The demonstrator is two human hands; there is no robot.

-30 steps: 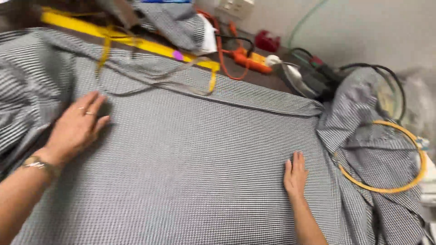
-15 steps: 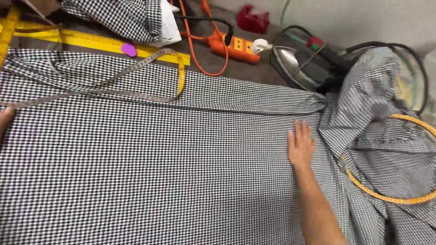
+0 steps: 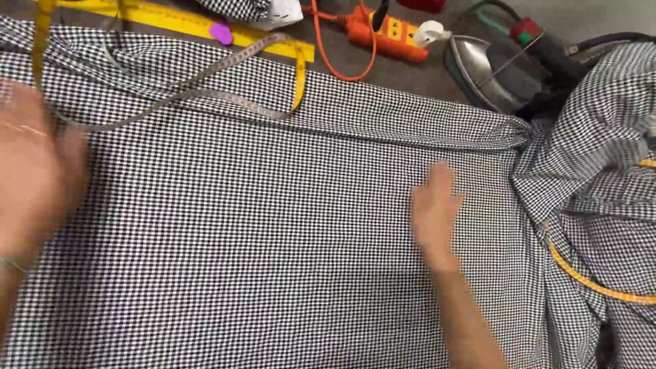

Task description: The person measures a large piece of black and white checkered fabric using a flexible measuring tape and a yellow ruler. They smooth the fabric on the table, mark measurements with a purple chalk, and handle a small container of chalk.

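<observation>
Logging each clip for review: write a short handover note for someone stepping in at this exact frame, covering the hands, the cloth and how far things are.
Left hand: open, blurred, over the left part of the checked fabric.
Right hand: open, palm down, flat on the fabric to the right of its middle.
Fabric lies spread mostly smooth; its right end is bunched.
A measuring tape loops over the far edge; yellow ruler, iron and orange power strip lie beyond.
Left: the bunched right end is not flattened.

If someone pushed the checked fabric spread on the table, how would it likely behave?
The checked fabric would probably bunch and wrinkle rather than slide stiffly: it already lies crumpled at the right. It looks thin and light, likely floppy when lifted. The right hand lies flat on it, which probably keeps it from shifting.
</observation>
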